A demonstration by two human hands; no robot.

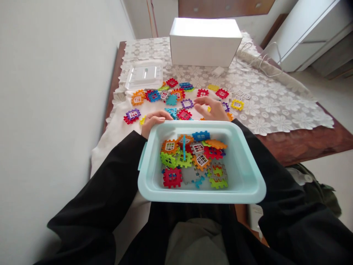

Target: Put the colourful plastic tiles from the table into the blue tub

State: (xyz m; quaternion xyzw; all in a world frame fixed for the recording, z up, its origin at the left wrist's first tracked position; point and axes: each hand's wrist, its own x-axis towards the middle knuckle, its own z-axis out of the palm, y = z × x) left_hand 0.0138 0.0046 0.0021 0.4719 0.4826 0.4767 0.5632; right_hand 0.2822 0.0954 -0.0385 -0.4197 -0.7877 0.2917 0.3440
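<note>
A pale blue plastic bin (245, 184) is right in front of my body, tilted towards me, with interlocking building tiles inside, such as a red tile (172, 178) and an orange tile (202, 161). At its far left corner, my left hand (153, 122) is closed on the rim, some fingers hidden behind it. Beyond the far rim, my right hand (211, 106) is over the table with thumb and index finger apart and nothing visible between them. Closest to those fingertips lies a purple tile with a white window (187, 103).
More tiles, such as a blue tile (153, 96) and a yellow tile (237, 105), are scattered across the cloth. A clear lid (145, 74) lies at the back left. A white box (202, 48) stands behind, with a white cable (266, 60) to its right.
</note>
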